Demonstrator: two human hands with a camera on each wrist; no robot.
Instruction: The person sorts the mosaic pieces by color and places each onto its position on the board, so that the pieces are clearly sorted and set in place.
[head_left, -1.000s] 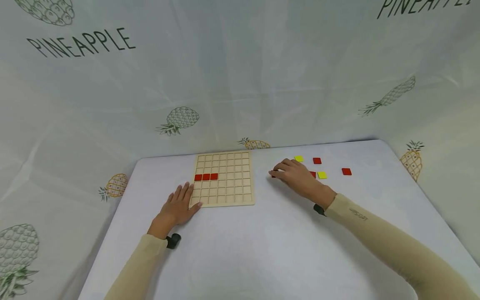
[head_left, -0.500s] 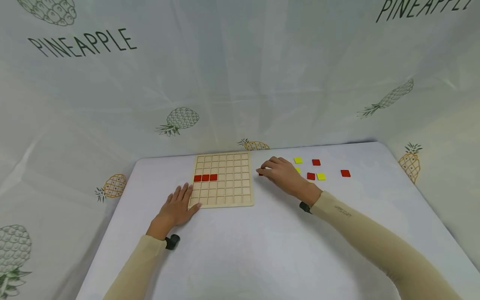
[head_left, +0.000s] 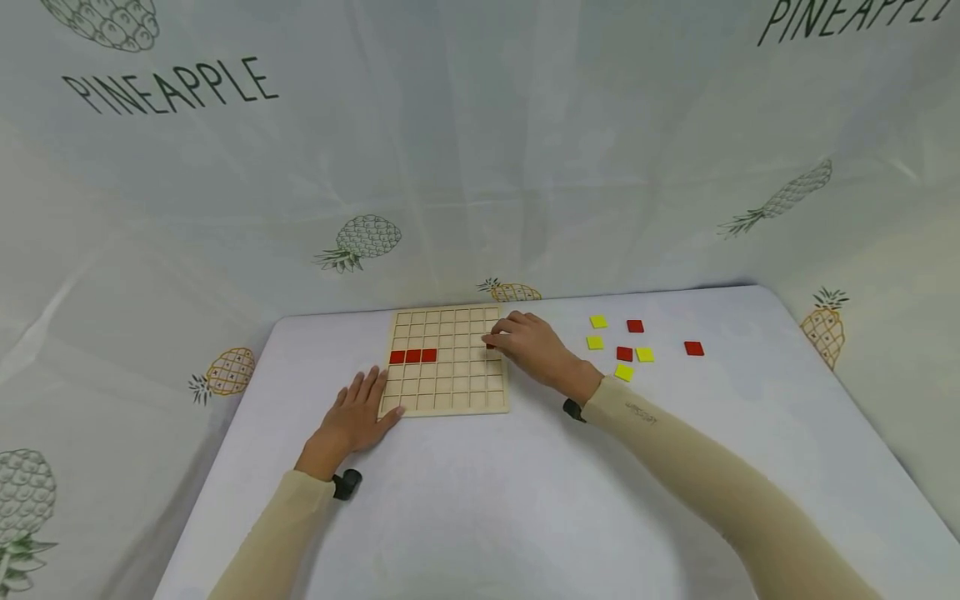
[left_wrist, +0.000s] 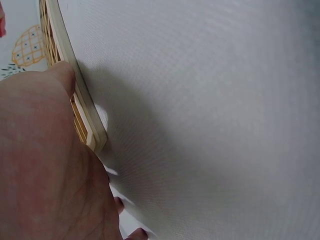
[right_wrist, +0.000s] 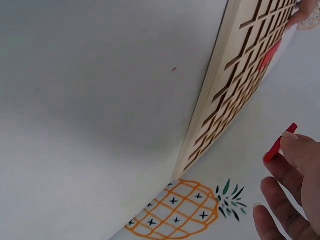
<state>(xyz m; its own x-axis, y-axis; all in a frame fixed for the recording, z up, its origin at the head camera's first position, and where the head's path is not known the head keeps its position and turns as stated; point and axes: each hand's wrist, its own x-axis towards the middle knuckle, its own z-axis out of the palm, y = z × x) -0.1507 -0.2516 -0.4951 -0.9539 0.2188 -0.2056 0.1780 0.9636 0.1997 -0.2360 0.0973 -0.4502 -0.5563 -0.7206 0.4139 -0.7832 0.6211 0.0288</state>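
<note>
Near far edge of tabletop (head_left: 465, 500): grid board (head_left: 456, 409); left hand (head_left: 354, 418), fingers loosely apart, at near-left corner; 1 red tile (right_wrist: 280, 144), pinched by right hand (head_left: 534, 347), board's right side. Slackened pinch could drop it askew.

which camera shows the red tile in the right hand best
The right wrist view: the red tile appears large, both ends showing, pinched in the right hand. The head view shows only a bit of it, against the wooden board. The left wrist view has just an unclear red patch at its left edge, perhaps the tile.
</note>
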